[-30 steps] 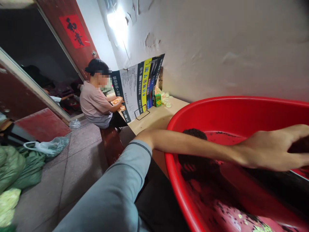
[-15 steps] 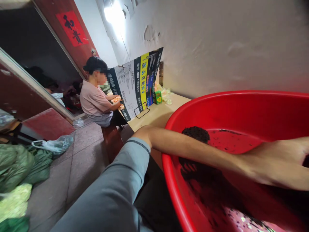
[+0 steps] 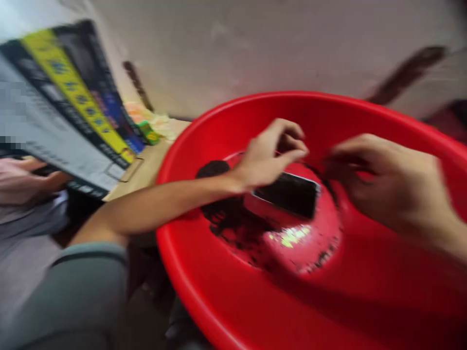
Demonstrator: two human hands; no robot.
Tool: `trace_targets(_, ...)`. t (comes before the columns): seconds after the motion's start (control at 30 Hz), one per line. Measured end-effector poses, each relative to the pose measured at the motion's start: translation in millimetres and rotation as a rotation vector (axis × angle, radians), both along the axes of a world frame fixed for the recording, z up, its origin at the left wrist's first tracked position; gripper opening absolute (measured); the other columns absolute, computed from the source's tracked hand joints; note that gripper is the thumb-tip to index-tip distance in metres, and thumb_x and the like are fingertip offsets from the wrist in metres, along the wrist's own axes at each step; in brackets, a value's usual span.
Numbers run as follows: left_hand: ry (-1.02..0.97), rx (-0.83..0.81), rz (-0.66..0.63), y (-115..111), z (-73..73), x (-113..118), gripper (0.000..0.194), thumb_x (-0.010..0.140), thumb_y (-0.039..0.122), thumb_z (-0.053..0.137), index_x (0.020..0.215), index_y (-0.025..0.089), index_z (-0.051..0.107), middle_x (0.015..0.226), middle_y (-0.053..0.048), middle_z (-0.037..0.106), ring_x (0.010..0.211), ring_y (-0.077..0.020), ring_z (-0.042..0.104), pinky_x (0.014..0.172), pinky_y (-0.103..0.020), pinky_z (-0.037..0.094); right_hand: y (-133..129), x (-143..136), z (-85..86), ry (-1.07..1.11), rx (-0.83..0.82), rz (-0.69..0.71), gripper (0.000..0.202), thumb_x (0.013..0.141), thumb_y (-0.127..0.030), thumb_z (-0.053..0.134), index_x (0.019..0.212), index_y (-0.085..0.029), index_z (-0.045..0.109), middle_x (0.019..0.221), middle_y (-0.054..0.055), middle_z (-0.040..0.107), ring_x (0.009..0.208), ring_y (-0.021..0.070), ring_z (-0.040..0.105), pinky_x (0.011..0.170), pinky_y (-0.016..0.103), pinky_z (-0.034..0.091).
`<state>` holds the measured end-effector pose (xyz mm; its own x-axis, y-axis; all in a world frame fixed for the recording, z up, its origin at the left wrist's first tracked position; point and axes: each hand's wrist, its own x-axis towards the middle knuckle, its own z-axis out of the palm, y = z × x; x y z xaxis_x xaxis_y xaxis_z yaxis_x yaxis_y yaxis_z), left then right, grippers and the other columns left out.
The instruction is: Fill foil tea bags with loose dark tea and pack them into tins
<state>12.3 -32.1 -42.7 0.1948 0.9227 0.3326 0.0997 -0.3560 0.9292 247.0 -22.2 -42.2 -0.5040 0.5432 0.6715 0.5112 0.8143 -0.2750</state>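
A large red plastic basin point(image 3: 226, 311) spans the view in front of me. My left hand point(image 3: 272, 155) is over its inside, fingers bent and thumb close to the fingertips; anything pinched there is too small to make out. Below that hand, a dark flat rectangle with a pale edge, like a phone point(image 3: 292, 194), lies in the basin. At the right, my right hand point(image 3: 390, 180) is curled above the basin, its fingertips smeared by motion and dark. A dark clump point(image 3: 213, 168) and scattered black bits point(image 3: 233, 238) lie on the basin floor.
A printed cardboard sheet point(image 3: 73, 102) stands upright on the table point(image 3: 142, 172) at left, with a small green box point(image 3: 148, 132) beside it. Behind the sheet sits a person in a pink top point(image 3: 14, 182). A wall point(image 3: 255, 48) rises behind the basin.
My view has swung right and down, bringing both hands and the phone-like rectangle into sight. The cardboard and the seated person now sit farther left in view.
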Motion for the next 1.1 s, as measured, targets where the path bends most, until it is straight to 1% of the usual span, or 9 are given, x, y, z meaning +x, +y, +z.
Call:
trace_targets(0.07,0.059,0.035,0.044,0.5,3.1,-4.4,0.025,0.093,0.016,0.073,0.109,0.022,0.055,0.105,-0.003,0.077,0.106,-0.0212,0.077,0.107,-0.044,0.062,0.2,-5.6,4.2,-0.011,-0.003,0.018,0.005,0.099,-0.019,0.071,0.1,-0.024,0.07,0.092,0.005,0.076,0.072,0.0153,0.067,0.067,0.029,0.054)
trace_targets(0.17,0.115,0.089,0.049,1.2,6.1,-5.5,0.028,0.091,0.013,0.073,0.11,0.022,0.056,0.103,-0.003,0.075,0.107,-0.0238,0.077,0.105,-0.048,0.063,3.7,-12.6,5.5,-0.003,-0.059,0.036,0.006,0.103,-0.021,0.066,0.098,-0.023,0.069,0.094,0.006,0.076,0.076,0.0159,0.067,0.07,0.03,0.054)
trace_targets(0.27,0.172,0.132,0.05,-0.9,6.4,-4.6,0.027,0.091,0.014,0.073,0.11,0.023,0.056,0.101,-0.002,0.073,0.107,-0.0245,0.077,0.101,-0.047,0.064,2.8,-13.9,4.7,-0.009,-0.06,0.061,0.008,0.103,-0.02,0.064,0.098,-0.022,0.07,0.096,0.005,0.076,0.079,0.0162,0.069,0.073,0.03,0.055)
trace_targets(0.4,0.192,0.221,0.035,0.1,1.3,-6.1,0.031,0.089,0.016,0.077,0.11,0.024,0.057,0.106,-0.002,0.07,0.105,-0.0232,0.077,0.095,-0.043,0.066,-0.2,-13.0,4.1,0.006,-0.043,0.103,0.008,0.102,-0.018,0.064,0.098,-0.02,0.071,0.095,0.004,0.076,0.078,0.015,0.069,0.071,0.028,0.056)
trace_targets(0.5,0.172,0.272,0.006,1.4,-1.5,-6.8,0.03,0.09,0.018,0.078,0.11,0.025,0.057,0.108,-0.001,0.069,0.099,-0.0212,0.077,0.09,-0.041,0.067,-4.2,-14.0,6.7,0.067,-0.102,0.095,0.004,0.099,-0.019,0.071,0.097,-0.022,0.071,0.092,0.002,0.076,0.074,0.0144,0.069,0.069,0.029,0.058)
trace_targets(0.67,0.103,0.315,-0.031,1.5,-1.1,-6.2,0.032,0.09,0.017,0.081,0.107,0.025,0.055,0.108,-0.001,0.068,0.095,-0.0206,0.077,0.088,-0.041,0.067,-11.1,-16.2,11.8,0.142,-0.26,0.07,0.008,0.098,-0.021,0.075,0.094,-0.026,0.071,0.09,0.001,0.076,0.074,0.0148,0.071,0.07,0.03,0.062)
trace_targets(0.83,0.136,0.281,-0.015,-2.2,5.8,-8.5,0.032,0.091,0.024,0.084,0.109,0.026,0.058,0.113,-0.002,0.071,0.094,-0.0212,0.075,0.089,-0.044,0.066,-12.6,-16.0,14.3,0.131,-0.255,0.096,0.009,0.098,-0.026,0.077,0.092,-0.023,0.07,0.086,0.0,0.075,0.071,0.0126,0.069,0.068,0.028,0.059)
trace_targets(1.0,0.362,0.127,0.043,-8.6,24.0,-12.9,0.03,0.087,0.023,0.083,0.111,0.026,0.065,0.118,-0.005,0.075,0.103,-0.0256,0.074,0.094,-0.045,0.063,-13.5,-13.7,20.4,0.045,-0.293,-0.034,0.008,0.1,-0.032,0.07,0.095,-0.026,0.071,0.094,0.001,0.076,0.079,0.0146,0.07,0.077,0.03,0.059)
trace_targets(1.1,0.528,0.08,0.036,-3.0,28.0,-18.6,0.027,0.085,0.023,0.081,0.109,0.025,0.069,0.118,-0.006,0.076,0.109,-0.0272,0.073,0.1,-0.044,0.061,-8.2,-10.2,18.3,0.026,-0.263,-0.016,0.007,0.098,-0.031,0.07,0.094,-0.025,0.071,0.093,0.002,0.076,0.078,0.0159,0.07,0.077,0.032,0.059)
